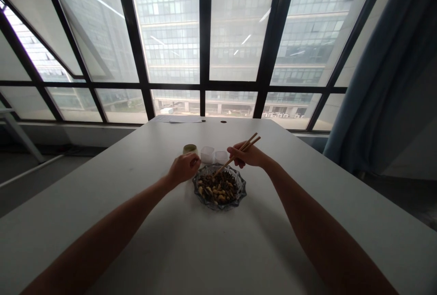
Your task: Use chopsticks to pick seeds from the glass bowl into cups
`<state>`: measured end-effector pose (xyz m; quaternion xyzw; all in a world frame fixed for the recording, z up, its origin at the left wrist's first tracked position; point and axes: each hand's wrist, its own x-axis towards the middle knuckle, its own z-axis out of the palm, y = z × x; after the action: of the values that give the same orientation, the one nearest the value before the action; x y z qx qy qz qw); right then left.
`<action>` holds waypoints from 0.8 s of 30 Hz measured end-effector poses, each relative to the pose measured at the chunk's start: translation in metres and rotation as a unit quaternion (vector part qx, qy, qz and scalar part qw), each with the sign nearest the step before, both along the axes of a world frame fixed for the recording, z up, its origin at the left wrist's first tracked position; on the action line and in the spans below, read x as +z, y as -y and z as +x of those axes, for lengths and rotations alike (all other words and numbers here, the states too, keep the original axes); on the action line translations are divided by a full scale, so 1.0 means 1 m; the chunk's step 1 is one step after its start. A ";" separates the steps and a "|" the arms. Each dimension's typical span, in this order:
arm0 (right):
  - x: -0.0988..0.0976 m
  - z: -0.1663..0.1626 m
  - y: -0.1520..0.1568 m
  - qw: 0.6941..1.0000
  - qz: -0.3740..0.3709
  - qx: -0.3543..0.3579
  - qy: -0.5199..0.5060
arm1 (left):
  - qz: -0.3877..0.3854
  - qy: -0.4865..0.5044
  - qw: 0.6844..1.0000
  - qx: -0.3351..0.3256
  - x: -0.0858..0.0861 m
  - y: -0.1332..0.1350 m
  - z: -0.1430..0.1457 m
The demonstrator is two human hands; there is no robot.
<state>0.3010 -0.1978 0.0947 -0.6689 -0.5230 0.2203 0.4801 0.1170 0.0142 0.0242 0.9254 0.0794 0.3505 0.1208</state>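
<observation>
My right hand (247, 153) is closed around a pair of wooden chopsticks (240, 151). Their lower tips reach down into a scalloped glass bowl (243, 191). The bowl holds a mix of pale, peanut-like pieces (218, 194) and darker pieces that look like seeds or shells. My left hand (184, 167) hovers by the bowl's upper left rim with its fingers curled in; whether it touches the rim or holds something small I cannot tell. Just behind the bowl stand two small translucent plastic containers (207, 155). A greenish cup (190, 148) stands behind my left hand, which partly hides it.
A white table (218, 249) extends toward large dark-framed windows. White papers (180, 119) lie at its far edge, near two dark round spots. A blue curtain (372, 72) hangs at the right. Part of another white table (20, 131) shows at the left.
</observation>
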 end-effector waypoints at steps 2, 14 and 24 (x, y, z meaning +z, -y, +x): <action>0.000 -0.003 -0.001 1.000 -0.008 0.004 0.007 | -0.001 0.036 0.999 0.022 -0.008 -0.005 -0.009; 0.003 -0.005 0.002 0.999 0.025 -0.033 0.007 | -0.040 0.152 0.982 0.109 -0.042 -0.040 -0.002; -0.002 0.031 0.002 0.948 0.136 -0.157 -0.240 | -0.097 0.083 0.988 0.090 -0.056 -0.047 0.006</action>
<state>0.3315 -0.2002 0.0925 -0.5979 -0.3058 0.2230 0.7066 0.1225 0.0609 -0.0314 0.8662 0.1853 0.4260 0.1839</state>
